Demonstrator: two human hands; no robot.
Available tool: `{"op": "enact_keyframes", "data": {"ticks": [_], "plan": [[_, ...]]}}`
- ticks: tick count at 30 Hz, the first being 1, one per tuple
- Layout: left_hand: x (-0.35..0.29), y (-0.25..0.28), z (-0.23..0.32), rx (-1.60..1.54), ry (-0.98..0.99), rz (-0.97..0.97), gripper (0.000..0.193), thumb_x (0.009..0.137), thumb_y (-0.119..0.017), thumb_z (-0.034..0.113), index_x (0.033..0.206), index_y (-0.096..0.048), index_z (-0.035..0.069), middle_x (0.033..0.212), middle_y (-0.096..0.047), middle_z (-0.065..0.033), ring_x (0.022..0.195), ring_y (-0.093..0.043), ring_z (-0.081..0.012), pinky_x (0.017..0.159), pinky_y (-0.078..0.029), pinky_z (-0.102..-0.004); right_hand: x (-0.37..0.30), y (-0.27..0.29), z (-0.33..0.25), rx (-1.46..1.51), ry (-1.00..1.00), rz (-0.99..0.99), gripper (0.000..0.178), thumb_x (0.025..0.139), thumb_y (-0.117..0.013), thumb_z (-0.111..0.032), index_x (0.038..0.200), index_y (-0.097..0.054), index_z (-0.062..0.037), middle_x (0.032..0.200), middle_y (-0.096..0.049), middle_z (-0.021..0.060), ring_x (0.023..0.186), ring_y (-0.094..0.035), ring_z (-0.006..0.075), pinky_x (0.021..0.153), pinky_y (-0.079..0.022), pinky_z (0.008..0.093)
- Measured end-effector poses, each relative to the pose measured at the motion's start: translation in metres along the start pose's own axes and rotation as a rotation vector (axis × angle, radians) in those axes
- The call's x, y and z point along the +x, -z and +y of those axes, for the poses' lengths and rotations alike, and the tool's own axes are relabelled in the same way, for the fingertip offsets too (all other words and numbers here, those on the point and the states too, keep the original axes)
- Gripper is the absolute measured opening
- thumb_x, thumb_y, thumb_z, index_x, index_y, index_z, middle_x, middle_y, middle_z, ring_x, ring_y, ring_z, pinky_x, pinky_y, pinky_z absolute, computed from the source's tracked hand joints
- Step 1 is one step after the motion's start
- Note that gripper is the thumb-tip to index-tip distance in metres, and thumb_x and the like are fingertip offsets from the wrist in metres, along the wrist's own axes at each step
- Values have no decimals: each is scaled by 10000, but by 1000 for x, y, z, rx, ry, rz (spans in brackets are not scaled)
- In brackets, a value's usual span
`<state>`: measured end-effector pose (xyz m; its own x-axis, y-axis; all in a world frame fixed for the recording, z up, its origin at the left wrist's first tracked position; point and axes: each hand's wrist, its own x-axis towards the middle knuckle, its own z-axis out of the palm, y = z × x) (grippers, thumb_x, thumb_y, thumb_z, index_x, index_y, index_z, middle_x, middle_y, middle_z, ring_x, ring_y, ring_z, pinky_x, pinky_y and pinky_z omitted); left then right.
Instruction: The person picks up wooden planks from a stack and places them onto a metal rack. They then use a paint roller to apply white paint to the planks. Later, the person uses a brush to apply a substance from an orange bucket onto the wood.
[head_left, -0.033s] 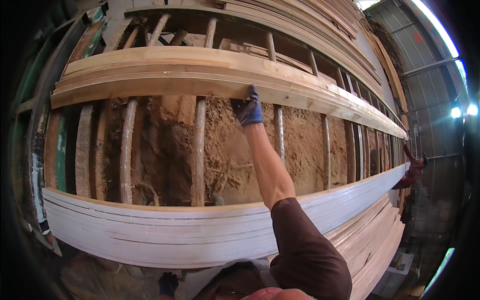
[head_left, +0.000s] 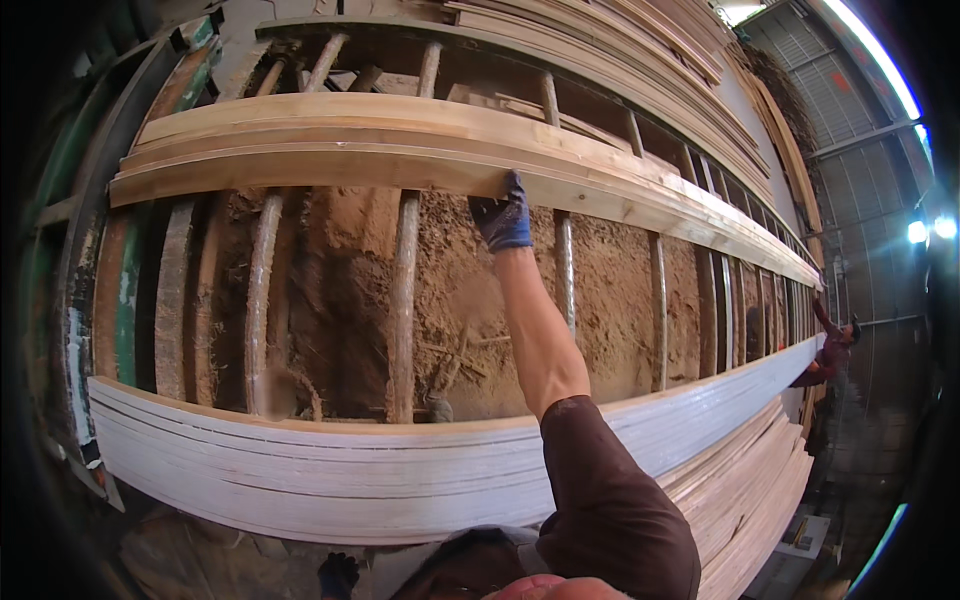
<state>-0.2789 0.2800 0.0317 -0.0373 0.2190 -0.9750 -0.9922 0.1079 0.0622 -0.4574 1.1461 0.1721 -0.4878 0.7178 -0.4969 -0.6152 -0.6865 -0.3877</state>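
Note:
My right hand (head_left: pixel 503 218), in a blue and dark glove, reaches out over a rack of metal bars (head_left: pixel 403 310). Its thumb lies on top of the near edge of a long pale wooden plank (head_left: pixel 330 168), with the fingers tucked below. That plank lies against a few more bare planks (head_left: pixel 330 112), all running crosswise over the bars. Low on the left hangs my left hand (head_left: pixel 338 572) in a dark glove, well apart from the wood. Nothing shows in it, and its fingers are too dim to read.
A stack of white-faced boards (head_left: pixel 320 480) stands between me and the planks. Rough boards (head_left: pixel 745 490) lie at the right, more timber (head_left: pixel 590 60) at the far side. Brown sawdust (head_left: pixel 480 290) lies beneath the bars. Another person (head_left: pixel 835 345) stands at the far right end.
The bare planks have slid slightly away from me over the bars, my right hand moving with them. The gap to the white stack is a little wider. My view has shifted slightly.

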Motion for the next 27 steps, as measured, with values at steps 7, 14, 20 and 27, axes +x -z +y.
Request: {"op": "enact_keyframes", "data": {"ticks": [7, 14, 20, 27], "plan": [[-13, -6, -9, -317, 48, -206, 346, 987, -482, 334, 1210, -574, 87, 1100, -668, -152, 932, -644, -293, 675, -517, -405, 37, -27, -8, 107, 78, -87, 417, 819, -758, -264, 1172, -588, -122, 1158, -627, 107, 1045, -608, 282, 895, -553, 430], [17, -26, 3, -82, 38, -27, 340, 979, -451, 379, 1147, -576, 110, 1093, -635, -149, 922, -602, -337, 718, -488, -464, -21, 18, -14, -52, 183, -117, 298, 835, -743, -211, 1077, -622, -85, 1036, -670, 100, 923, -654, 237, 809, -578, 343], [28, -15, 17, -18, -127, -222, 364, 986, -370, 431, 1076, -581, 148, 1053, -609, -148, 896, -561, -374, 743, -456, -527, -79, 73, -20, -145, -131, -49, 259, 904, -665, -231, 1104, -601, -78, 1061, -662, 102, 983, -615, 253, 826, -540, 395], [29, -21, 2, -5, 6, 46, 417, 990, -443, 445, 1181, -592, 105, 1029, -690, -136, 782, -654, -284, 597, -504, -396, -244, 70, -29, -735, -565, 75, 386, 979, -530, -357, 1213, -563, -52, 995, -706, 135, 769, -685, 253, 643, -565, 337]]}}
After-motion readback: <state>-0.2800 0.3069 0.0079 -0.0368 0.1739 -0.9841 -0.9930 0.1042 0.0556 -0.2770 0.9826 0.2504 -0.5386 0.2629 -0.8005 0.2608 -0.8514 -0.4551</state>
